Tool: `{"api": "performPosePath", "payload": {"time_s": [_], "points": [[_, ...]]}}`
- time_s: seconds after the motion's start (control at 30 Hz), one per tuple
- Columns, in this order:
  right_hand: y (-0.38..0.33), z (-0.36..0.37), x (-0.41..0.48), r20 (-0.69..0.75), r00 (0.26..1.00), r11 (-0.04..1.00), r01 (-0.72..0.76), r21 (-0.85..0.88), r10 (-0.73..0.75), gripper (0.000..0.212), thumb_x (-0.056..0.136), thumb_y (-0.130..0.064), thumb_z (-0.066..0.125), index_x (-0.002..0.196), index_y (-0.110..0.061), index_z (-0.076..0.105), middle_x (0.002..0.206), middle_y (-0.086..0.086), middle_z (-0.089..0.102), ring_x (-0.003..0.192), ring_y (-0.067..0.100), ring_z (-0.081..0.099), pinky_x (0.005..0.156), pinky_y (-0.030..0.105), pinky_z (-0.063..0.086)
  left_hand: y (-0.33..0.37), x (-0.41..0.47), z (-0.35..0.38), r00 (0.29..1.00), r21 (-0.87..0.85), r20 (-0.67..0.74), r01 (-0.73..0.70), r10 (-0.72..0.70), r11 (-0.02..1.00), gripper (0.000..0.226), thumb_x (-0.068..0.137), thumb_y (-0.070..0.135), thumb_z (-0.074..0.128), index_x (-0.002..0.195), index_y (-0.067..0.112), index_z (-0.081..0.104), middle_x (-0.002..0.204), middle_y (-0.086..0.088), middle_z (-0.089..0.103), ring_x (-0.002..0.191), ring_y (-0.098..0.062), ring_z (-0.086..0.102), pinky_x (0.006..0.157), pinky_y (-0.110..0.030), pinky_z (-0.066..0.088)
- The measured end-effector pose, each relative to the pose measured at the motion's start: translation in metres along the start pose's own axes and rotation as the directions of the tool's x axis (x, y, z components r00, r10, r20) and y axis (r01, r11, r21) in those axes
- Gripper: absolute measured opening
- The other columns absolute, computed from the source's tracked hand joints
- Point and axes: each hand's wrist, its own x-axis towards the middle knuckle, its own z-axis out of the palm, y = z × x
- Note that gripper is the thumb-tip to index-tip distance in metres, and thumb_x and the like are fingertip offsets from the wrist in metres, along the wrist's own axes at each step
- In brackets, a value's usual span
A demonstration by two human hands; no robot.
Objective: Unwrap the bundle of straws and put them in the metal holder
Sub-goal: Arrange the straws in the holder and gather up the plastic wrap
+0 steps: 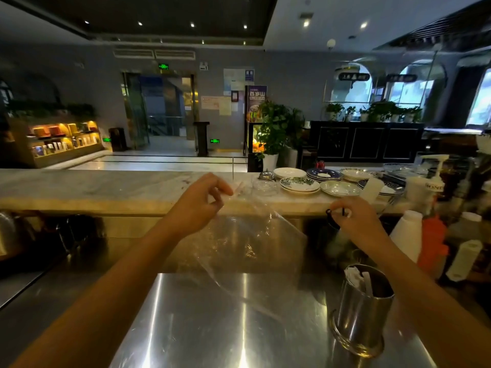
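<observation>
My left hand pinches the top edge of a clear plastic wrapper and holds it up above the steel worktop. The wrapper hangs loose and looks empty. My right hand is raised to the right of it, fingers closed on a thin black straw. A round metal holder stands upright on the worktop at the lower right, below my right forearm. A few paper-wrapped straws lean inside it.
A marble counter runs across behind the worktop, with stacked plates and saucers on its right half. White cups, an orange object and a pump bottle crowd the right side. Dark equipment sits at the left.
</observation>
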Motion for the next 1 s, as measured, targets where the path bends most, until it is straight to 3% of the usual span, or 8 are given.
{"api": "performPosePath", "payload": {"time_s": [0.17,0.27,0.37,0.47,0.57,0.7,0.83,1.0], "points": [[-0.038,0.001,0.001,0.473,0.861,0.969,0.085,0.232,-0.188,0.052,0.073,-0.022,0.073,0.116,-0.040,0.049,0.110,-0.029,0.046,0.100,-0.011,0.045,0.070,0.006,0.041,0.022,0.008,0.006,0.966,0.108,0.172,-0.215,0.195,0.971,0.030,0.084,-0.005,0.051,0.084,0.024,0.057,0.094,0.018,0.047,0.088,-0.002,0.051,0.065,-0.014,0.049],[-0.050,0.010,0.001,0.573,0.787,0.957,0.074,0.280,-0.228,0.050,0.073,-0.020,0.073,0.115,-0.037,0.051,0.109,-0.035,0.047,0.093,-0.025,0.046,0.067,-0.002,0.040,0.030,0.014,0.014,0.943,0.126,0.246,-0.262,0.225,0.957,0.037,0.087,-0.003,0.049,0.074,0.031,0.053,0.092,0.018,0.044,0.092,0.001,0.047,0.080,-0.017,0.044],[-0.049,0.015,0.004,0.547,0.808,0.949,0.044,0.312,-0.217,0.017,0.078,-0.010,0.067,0.090,-0.022,0.065,0.089,-0.012,0.069,0.083,0.002,0.065,0.072,0.015,0.048,0.037,0.018,0.015,0.942,0.132,0.217,-0.287,0.255,0.949,0.035,0.088,0.001,0.050,0.077,0.034,0.050,0.091,0.018,0.044,0.089,-0.001,0.049,0.078,-0.016,0.045],[-0.047,0.013,0.005,0.460,0.862,0.920,0.018,0.391,-0.212,0.010,0.079,-0.005,0.065,0.082,-0.014,0.066,0.076,-0.002,0.072,0.074,0.012,0.069,0.072,0.024,0.054,0.037,0.018,0.002,0.977,0.009,0.031,-0.211,0.211,0.977,0.019,0.087,0.020,0.055,0.101,0.032,0.048,0.094,0.016,0.052,0.086,-0.002,0.055,0.069,-0.010,0.049],[-0.043,0.008,0.008,0.320,0.933,0.810,-0.057,0.584,-0.165,0.015,0.077,0.001,0.063,0.086,-0.011,0.067,0.073,-0.001,0.073,0.070,0.012,0.069,0.062,0.018,0.054,0.028,0.016,-0.012,0.997,-0.290,-0.070,-0.038,0.018,0.956,0.033,0.082,0.038,0.055,0.113,0.025,0.049,0.109,-0.001,0.058,0.099,-0.017,0.059,0.085,-0.033,0.051],[-0.039,0.006,0.013,0.255,0.965,0.563,-0.178,0.807,-0.060,0.016,0.078,0.005,0.058,0.087,-0.006,0.066,0.073,0.001,0.072,0.071,0.016,0.069,0.058,0.023,0.056,0.007,0.012,-0.012,0.977,-0.616,0.080,0.204,-0.197,0.761,0.057,0.082,0.050,0.043,0.126,0.012,0.046,0.125,-0.013,0.055,0.112,-0.031,0.055,0.097,-0.047,0.044],[-0.037,0.013,0.016,0.264,0.964,0.461,-0.228,0.857,-0.014,0.016,0.078,0.000,0.059,0.083,-0.012,0.068,0.073,0.000,0.072,0.072,0.016,0.069,0.064,0.029,0.059,-0.006,0.003,0.007,0.950,-0.777,0.265,0.313,-0.167,0.547,0.063,0.079,0.050,0.044,0.130,0.013,0.042,0.120,-0.016,0.060,0.109,-0.033,0.059,0.090,-0.048,0.048],[-0.036,0.019,0.018,0.256,0.967,0.424,-0.227,0.877,-0.012,0.016,0.076,-0.003,0.062,0.088,-0.012,0.068,0.074,0.003,0.072,0.071,0.016,0.067,0.068,0.031,0.057,-0.005,0.005,0.027,0.941,-0.458,0.188,0.337,-0.281,0.823,0.059,0.069,0.044,0.070,0.120,0.023,0.050,0.106,0.005,0.064,0.100,-0.015,0.060,0.086,-0.036,0.048]]}}
